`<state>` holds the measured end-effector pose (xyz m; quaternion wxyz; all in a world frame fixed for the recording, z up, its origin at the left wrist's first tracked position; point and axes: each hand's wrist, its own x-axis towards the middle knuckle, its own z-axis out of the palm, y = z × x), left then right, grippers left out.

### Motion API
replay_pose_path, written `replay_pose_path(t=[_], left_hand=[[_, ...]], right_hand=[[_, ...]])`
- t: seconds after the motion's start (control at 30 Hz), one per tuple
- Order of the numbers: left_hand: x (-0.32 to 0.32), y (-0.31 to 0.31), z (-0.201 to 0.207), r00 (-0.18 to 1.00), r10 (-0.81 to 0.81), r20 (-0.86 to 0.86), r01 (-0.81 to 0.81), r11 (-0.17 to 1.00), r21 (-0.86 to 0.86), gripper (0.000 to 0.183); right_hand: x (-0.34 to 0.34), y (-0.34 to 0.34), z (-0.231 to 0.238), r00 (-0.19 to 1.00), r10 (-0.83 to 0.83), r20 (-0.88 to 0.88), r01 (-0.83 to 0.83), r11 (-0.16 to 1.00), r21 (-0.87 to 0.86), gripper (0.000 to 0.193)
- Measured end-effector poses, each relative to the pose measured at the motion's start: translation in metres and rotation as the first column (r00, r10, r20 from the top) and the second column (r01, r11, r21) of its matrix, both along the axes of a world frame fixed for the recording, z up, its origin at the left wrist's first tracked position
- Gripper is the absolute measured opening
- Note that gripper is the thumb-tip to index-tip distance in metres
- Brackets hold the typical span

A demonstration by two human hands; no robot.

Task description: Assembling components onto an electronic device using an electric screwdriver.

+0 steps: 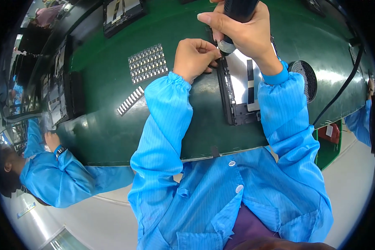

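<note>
A flat device with a black frame and a shiny silver plate (238,79) lies on the green table in front of me. My right hand (254,35) is wrapped round a black powered screwdriver (240,9), whose lower end points down at the frame's left edge. Beside that tip, the fingers of my left hand (195,59) are pinched together at the same edge. Whatever is between them, if anything, is too small to make out. A dark strip (250,81) runs along the silver plate, partly behind my right forearm.
Left of my left hand lie a sheet of small parts (148,63) and a shorter strip (130,100). A round dish of small pieces (308,79) and a black cable (341,89) are at right. More devices (123,14) stand farther off. A co-worker (58,175) sits at left.
</note>
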<state>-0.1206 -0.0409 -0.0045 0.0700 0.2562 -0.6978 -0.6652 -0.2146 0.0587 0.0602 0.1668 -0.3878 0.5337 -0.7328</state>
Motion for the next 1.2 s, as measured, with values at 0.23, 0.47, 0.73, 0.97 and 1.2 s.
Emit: replay_pose_path(t=[0.23, 0.47, 0.73, 0.97, 1.2], left_hand=[[-0.001, 0.0, -0.004, 1.0, 0.009, -0.004, -0.009, 1.0, 0.011, 0.006], [-0.001, -0.001, -0.005, 1.0, 0.003, -0.004, -0.003, 1.0, -0.002, 0.006], [0.041, -0.04, 0.029, 0.998, 0.061, -0.034, -0.067, 0.969, -0.236, 0.018], [0.112, -0.029, 0.012, 0.971, 0.206, 0.122, -0.091, 0.789, -0.608, 0.017], [0.114, -0.011, -0.005, 0.978, 0.203, 0.036, -0.106, 0.644, -0.758, 0.025]], right_hand=[[-0.001, -0.001, -0.003, 0.999, 0.016, 0.033, -0.016, 1.0, 0.003, 0.027], [-0.001, -0.003, -0.007, 1.0, 0.014, 0.001, -0.014, 1.0, 0.017, 0.024], [0.014, -0.006, -0.006, 0.986, 0.007, -0.169, -0.009, 1.0, -0.008, 0.024], [0.011, 0.001, 0.0, 0.999, 0.033, -0.015, -0.033, 0.999, -0.029, 0.027], [-0.012, 0.076, 0.041, 0.992, -0.064, -0.11, 0.043, 0.982, -0.184, 0.04]])
